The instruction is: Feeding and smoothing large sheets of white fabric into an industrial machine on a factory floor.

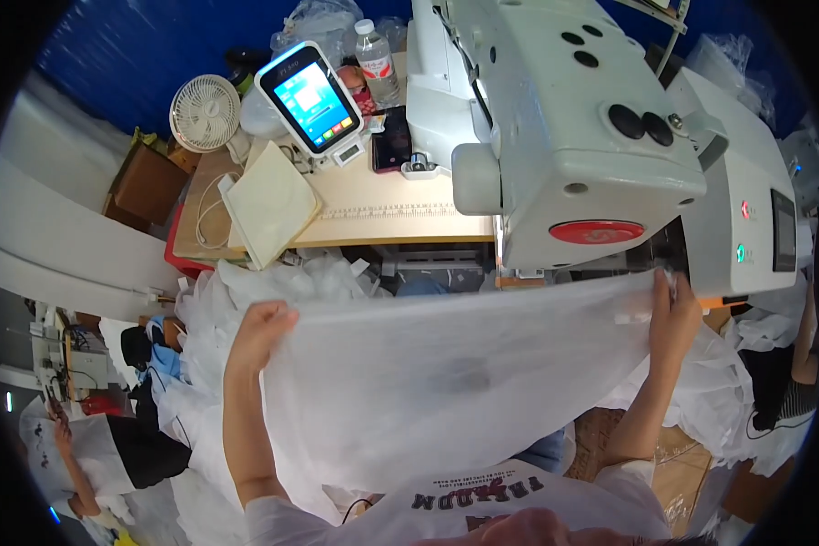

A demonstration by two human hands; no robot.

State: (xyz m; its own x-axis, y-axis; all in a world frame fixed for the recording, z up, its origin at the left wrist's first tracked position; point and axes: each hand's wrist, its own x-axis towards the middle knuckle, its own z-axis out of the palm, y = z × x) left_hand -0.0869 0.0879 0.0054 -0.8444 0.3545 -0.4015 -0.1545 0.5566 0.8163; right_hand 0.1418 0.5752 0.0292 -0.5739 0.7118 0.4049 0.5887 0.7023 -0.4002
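A thin, see-through white fabric sheet (446, 373) is stretched across in front of my body. Its upper edge runs almost straight between my two hands, and the lower part hangs over my lap. My left hand (262, 333) is closed on the upper left corner. At the upper right corner my right hand (674, 314) grips the cloth, raised slightly higher than the left. A small pale tag (634, 318) shows on the fabric beside the right hand. Just beyond the sheet stands a large white sewing machine (564, 136) with a red oval badge.
The wooden table (400, 227) carries a lit screen (309, 98), a pale pad (268, 202), a phone (392, 141) and a plastic bottle (377, 64). A small fan (206, 114) stands at the left. White fabric heaps (209, 400) lie on both sides. Another person's arm (80, 469) shows far left.
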